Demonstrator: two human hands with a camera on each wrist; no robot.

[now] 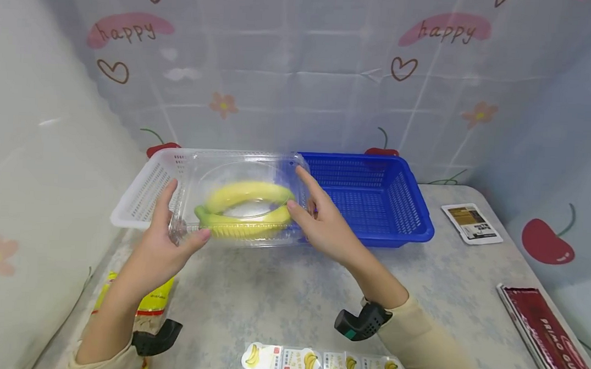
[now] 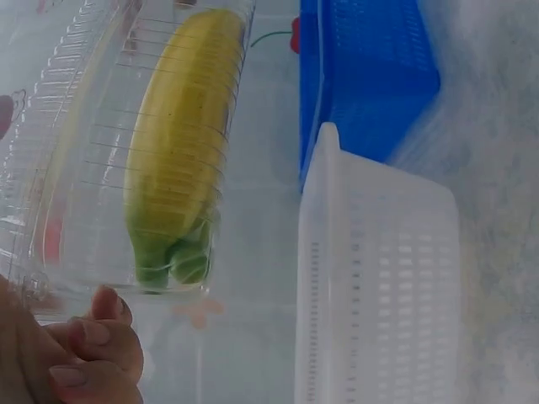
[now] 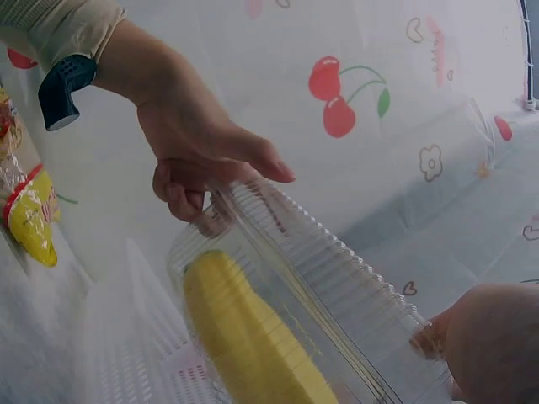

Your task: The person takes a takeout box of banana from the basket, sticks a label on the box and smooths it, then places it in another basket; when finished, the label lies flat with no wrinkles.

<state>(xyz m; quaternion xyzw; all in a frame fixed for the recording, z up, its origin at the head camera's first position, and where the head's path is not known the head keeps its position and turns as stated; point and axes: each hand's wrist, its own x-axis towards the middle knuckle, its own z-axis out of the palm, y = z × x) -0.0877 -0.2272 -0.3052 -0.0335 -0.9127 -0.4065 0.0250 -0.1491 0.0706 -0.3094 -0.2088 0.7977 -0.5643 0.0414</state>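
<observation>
A clear plastic clamshell box (image 1: 189,171) with yellow bananas (image 1: 250,191), green at the stems, is held up in front of two baskets. My left hand (image 1: 161,250) grips its left end, thumb along the front and fingers curled beneath, as the left wrist view shows. At the opposite end my right hand (image 1: 325,224) holds the box between thumb and fingers. The lid appears to lie over the bananas. Behind the box is a white basket (image 1: 139,191), partly hidden, and beside it a blue basket (image 1: 414,231).
Banana-print labels (image 1: 309,364) lie in a strip at the table's front edge. A yellow packet (image 1: 157,297) is partly behind the left forearm. On the right are a small white-and-brown packet (image 1: 472,224) and a dark red pack (image 1: 542,327). A printed curtain (image 1: 289,96) hangs behind.
</observation>
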